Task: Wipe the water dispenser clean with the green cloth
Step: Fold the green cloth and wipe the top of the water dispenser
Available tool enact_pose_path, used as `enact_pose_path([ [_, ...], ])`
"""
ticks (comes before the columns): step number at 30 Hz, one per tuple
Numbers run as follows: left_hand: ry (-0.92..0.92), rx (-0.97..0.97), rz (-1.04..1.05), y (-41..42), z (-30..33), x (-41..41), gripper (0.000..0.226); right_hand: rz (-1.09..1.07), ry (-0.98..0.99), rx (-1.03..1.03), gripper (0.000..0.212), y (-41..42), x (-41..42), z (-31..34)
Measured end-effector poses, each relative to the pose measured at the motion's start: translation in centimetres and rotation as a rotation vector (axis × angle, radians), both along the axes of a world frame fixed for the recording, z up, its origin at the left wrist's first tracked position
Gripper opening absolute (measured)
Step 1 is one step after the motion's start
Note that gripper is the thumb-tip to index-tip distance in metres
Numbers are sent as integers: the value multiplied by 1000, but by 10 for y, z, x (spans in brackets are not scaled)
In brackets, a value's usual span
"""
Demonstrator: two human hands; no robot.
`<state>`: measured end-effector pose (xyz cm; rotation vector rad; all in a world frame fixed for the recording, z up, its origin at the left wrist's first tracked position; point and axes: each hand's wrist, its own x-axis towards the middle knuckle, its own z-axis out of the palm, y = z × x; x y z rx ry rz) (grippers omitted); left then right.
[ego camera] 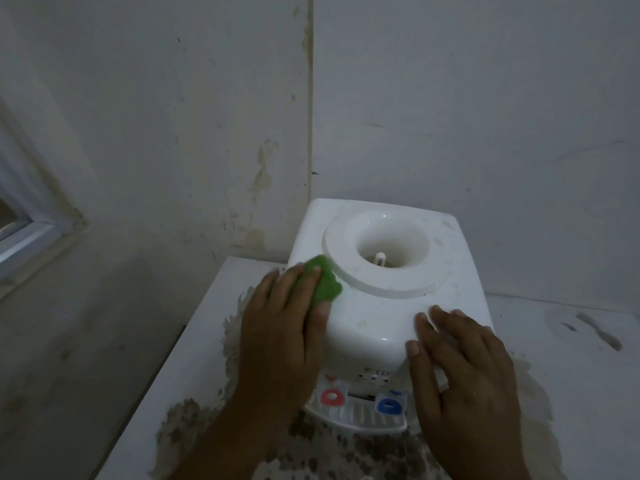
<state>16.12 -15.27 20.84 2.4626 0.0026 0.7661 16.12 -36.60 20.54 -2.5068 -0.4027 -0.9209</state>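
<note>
A white tabletop water dispenser (pixel 381 299) stands in the corner, its round bottle well open on top. Red (pixel 333 397) and blue (pixel 388 406) taps show low on its front, above a white drip tray (pixel 360 422). My left hand (pixel 280 327) presses the green cloth (pixel 323 284) flat against the dispenser's top left edge, fingers straight over the cloth. My right hand (pixel 464 368) rests flat on the dispenser's front right corner, fingers spread.
The dispenser sits on a white counter (pixel 571 375) whose surface is stained and peeling brown near the front (pixel 311 452). Marked white walls close in behind and to the right. A window frame (pixel 24 233) is at the far left.
</note>
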Motion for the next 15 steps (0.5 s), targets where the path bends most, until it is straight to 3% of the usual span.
enact_pose_path([
  [2,17,-84,18,2,7,16,45,5,0,8,44,-1,-1,0],
  [7,-104,215,-207,1,-10,-3,43,23,-27,34,42,-3,-2,-6],
  [9,-145,242,-275,-3,-19,-16,41,36,-36,34,41,-5,-1,-7],
  [12,-108,138,-149,-9,-21,-18,44,41,-17,15,42,-5,1,-4],
  [15,-22,-133,25,-11,-8,-1,47,53,-4,4,43,-6,1,-3],
])
